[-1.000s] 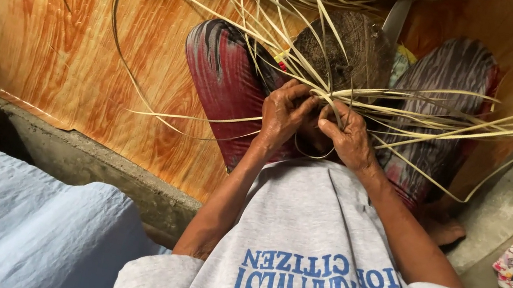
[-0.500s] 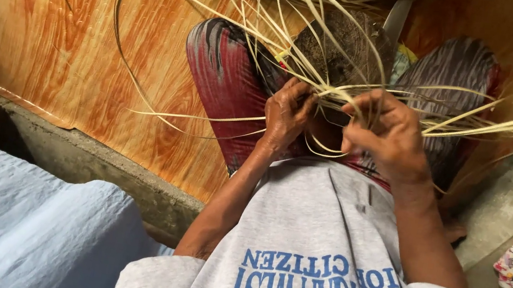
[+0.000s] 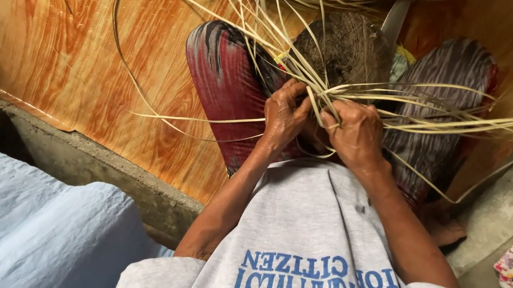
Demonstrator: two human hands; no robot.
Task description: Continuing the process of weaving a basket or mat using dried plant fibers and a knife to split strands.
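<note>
The right hand (image 3: 356,135) has drawn back in toward the left hand (image 3: 284,114) since half a second ago, when it sat further right and a little higher; the two now lie just beside each other over the lap. Both are closed on the pale straw strips (image 3: 450,115), each pinching strands where the bundle gathers between the thumbs. From that point the strips fan out: a thick sheaf runs right past the right hand, thinner ones rise far and left across the knees, and a few trail left over the orange wood-grain floor (image 3: 69,35). Just beyond the hands lies a dark round woven piece (image 3: 349,46), between the striped trouser legs (image 3: 225,82). A grey shirt (image 3: 323,242) fills the near side.
</note>
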